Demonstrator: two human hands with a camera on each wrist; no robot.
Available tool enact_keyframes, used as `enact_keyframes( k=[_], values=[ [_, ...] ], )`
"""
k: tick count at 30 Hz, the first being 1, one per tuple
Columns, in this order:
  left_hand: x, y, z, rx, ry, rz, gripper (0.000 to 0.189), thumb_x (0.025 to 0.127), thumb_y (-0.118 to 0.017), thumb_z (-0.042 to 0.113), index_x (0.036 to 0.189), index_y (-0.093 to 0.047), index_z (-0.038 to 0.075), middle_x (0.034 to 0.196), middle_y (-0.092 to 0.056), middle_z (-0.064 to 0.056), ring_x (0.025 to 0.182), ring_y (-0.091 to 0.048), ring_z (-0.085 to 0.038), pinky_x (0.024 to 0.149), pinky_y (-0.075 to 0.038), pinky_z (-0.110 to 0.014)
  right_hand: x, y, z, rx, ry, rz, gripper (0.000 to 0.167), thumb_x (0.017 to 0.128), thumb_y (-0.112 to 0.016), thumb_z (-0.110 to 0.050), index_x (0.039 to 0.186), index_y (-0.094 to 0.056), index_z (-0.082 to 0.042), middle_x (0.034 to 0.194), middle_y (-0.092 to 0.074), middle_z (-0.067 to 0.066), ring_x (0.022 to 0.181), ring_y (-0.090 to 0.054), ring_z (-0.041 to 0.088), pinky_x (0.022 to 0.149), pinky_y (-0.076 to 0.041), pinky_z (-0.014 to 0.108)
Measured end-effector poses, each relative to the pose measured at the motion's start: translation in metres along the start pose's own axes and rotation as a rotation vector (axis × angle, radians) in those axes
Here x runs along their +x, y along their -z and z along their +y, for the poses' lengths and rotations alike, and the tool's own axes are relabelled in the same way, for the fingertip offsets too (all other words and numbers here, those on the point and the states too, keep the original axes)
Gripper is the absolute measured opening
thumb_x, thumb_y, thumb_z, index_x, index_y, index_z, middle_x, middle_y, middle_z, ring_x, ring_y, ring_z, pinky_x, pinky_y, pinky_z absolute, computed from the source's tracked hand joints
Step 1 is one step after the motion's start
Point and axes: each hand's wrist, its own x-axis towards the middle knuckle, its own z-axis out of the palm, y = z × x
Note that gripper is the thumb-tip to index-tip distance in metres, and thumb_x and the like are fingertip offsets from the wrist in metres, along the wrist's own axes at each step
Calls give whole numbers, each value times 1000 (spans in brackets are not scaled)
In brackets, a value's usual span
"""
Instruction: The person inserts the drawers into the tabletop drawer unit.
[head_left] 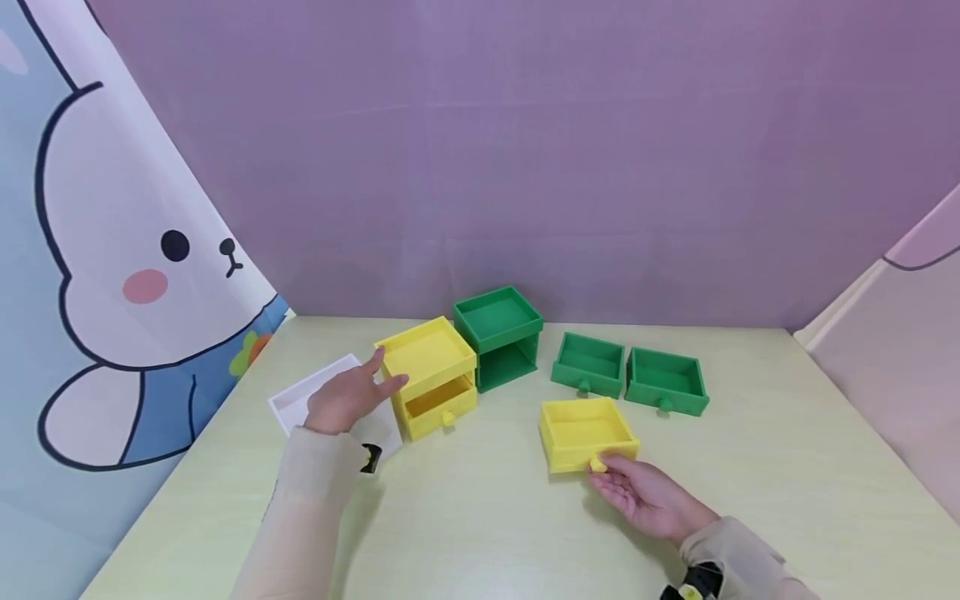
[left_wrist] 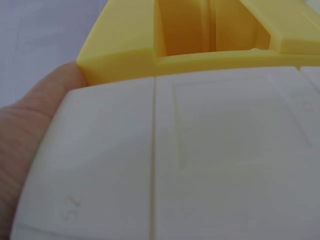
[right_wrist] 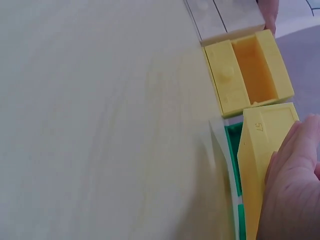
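My left hand [head_left: 341, 398] reaches over a white box-like unit [head_left: 381, 429] on the left, its straight fingers touching the top edge of a yellow mini cabinet [head_left: 429, 354]. That cabinet has a shallow tray on top, an empty upper slot, and a lower drawer with a knob. My right hand [head_left: 648, 497] pinches a yellow drawer [head_left: 588, 425] by its front knob [head_left: 597, 463]. The drawer is held up off the table, with its open side upward. In the right wrist view the yellow drawer [right_wrist: 260, 145] overlaps the green drawers behind it.
A green cabinet [head_left: 498, 321] with an empty front opening stands behind the yellow one, close beside it. Two green drawers, one left [head_left: 588, 362] and one right [head_left: 667, 379], lie side by side on the pale table [head_left: 480, 533]. A purple cloth backdrop [head_left: 525, 167] hangs behind.
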Motion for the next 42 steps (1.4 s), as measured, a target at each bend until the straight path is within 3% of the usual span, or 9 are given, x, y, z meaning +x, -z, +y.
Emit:
enact_keyframes(
  k=[11,19,26,42],
  values=[
    [2,-2,-2,-49,-12,-5,80,94,-42,59,155,-13,16,145,-41,-22,121,-48,-42,91,-44,-59,18,-30,9,-128,-7,6,17,101,-43,-9,94,-57,-3,84,-66,4,78,-67,8,80,-50,16],
    [1,0,0,-26,-17,3,80,94,-42,60,155,-14,17,143,-43,-22,116,-52,-41,87,-47,-56,27,-52,13,-195,-19,-17,16,99,-47,-10,95,-60,-3,86,-67,4,76,-67,7,78,-51,16],
    [0,1,0,-12,-12,3,80,93,-43,60,155,-15,17,141,-46,-23,113,-53,-40,86,-49,-55,38,-70,18,-222,-31,-76,16,99,-46,-9,96,-59,-1,82,-66,3,72,-67,6,74,-51,15],
    [4,1,-2,-8,-26,-2,81,93,-42,62,154,-16,15,140,-46,-25,115,-53,-41,81,-48,-54,72,-101,29,-269,-44,-65,13,97,-49,-9,98,-56,2,77,-65,3,65,-65,5,68,-52,14]
  ],
)
